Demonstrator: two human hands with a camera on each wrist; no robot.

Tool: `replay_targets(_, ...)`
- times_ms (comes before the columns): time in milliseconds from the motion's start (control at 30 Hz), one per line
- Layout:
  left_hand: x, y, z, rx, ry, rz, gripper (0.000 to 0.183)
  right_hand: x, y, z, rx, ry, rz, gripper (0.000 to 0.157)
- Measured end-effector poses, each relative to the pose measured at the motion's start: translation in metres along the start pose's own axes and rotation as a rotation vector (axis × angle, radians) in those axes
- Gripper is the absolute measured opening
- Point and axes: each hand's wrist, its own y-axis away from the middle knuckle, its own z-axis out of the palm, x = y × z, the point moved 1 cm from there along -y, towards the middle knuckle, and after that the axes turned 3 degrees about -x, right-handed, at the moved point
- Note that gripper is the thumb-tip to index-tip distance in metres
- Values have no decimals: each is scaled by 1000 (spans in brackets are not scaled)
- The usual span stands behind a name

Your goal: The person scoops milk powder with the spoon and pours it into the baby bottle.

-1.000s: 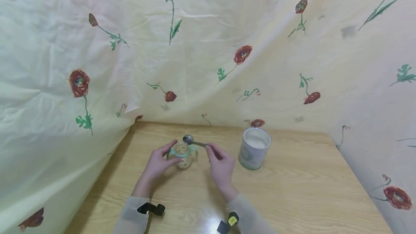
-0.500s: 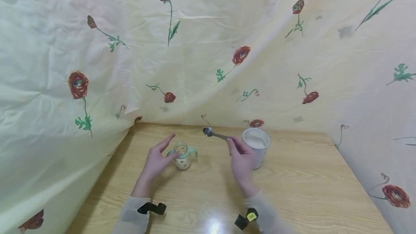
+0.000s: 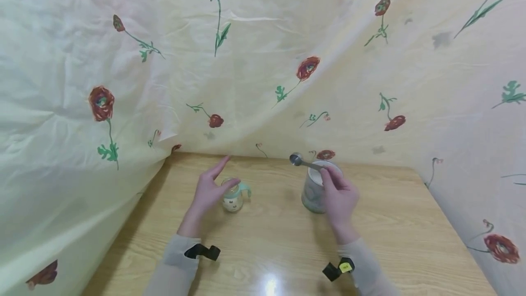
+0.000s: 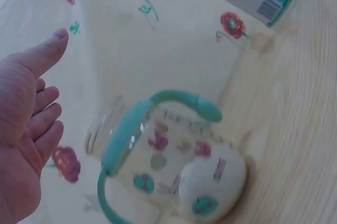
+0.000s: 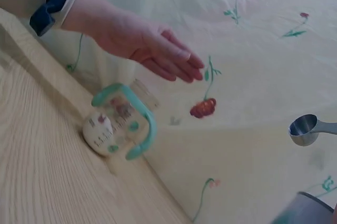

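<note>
My left hand (image 3: 208, 192), fingers extended, hovers beside and above a small clear baby bottle (image 3: 232, 203) with teal handles. In the left wrist view a gap separates that hand from the bottle (image 4: 184, 155), which stands uncapped, printed with small figures and white in its lower part. My right hand (image 3: 340, 195) pinches the handle of a metal measuring spoon (image 3: 296, 159) above and in front of a pale can (image 3: 314, 195). The spoon's bowl (image 5: 303, 131) is held level, left of the can's rim, and its inside appears bare. The hand partly hides the can's opening.
A light wooden table (image 3: 263, 236) carries the bottle at left and the can at right. Behind and at the sides hangs a cream cloth (image 3: 255, 81) printed with red poppies. Dark camera bands (image 3: 202, 252) sit on both wrists.
My right hand has carried the measuring spoon from over the bottle's mouth rightward to the can. The left hand has let go of the bottle and risen slightly; the bottle stays in place.
</note>
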Motion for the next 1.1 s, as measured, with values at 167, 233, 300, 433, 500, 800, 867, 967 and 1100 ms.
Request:
replay_targets(167, 10, -6, 17, -17, 36, 64, 77, 1, -7, -14, 10, 67, -28, 16)
replay_targets(233, 15, -8, 25, -28, 25, 87, 78, 2, -9, -20, 24, 81, -35, 15)
replay_targets(300, 19, -9, 35, -42, 14, 93, 79, 4, -11, -27, 43, 93, -37, 16)
replay_targets(433, 26, -10, 54, -84, 8, 79, 78, 6, -15, -40, 69, 116, -31, 18)
replay_targets(500, 27, -11, 65, -106, 10, 83, 78, 8, -17, -46, 70, 133, -32, 17)
replay_targets(800, 29, -15, 112, -192, 14, 44, 75, 13, -20, -67, 58, 183, -67, 14)
replay_targets(867, 30, -16, 122, -208, 17, 32, 76, 14, -20, -71, 47, 207, -78, 13)
replay_targets(967, 29, -17, 137, -220, 26, 12, 78, 15, -20, -76, 30, 239, -89, 12)
replay_targets(1100, 27, -21, 157, -231, 54, -17, 81, 16, -20, -81, 1, 280, -125, 12)
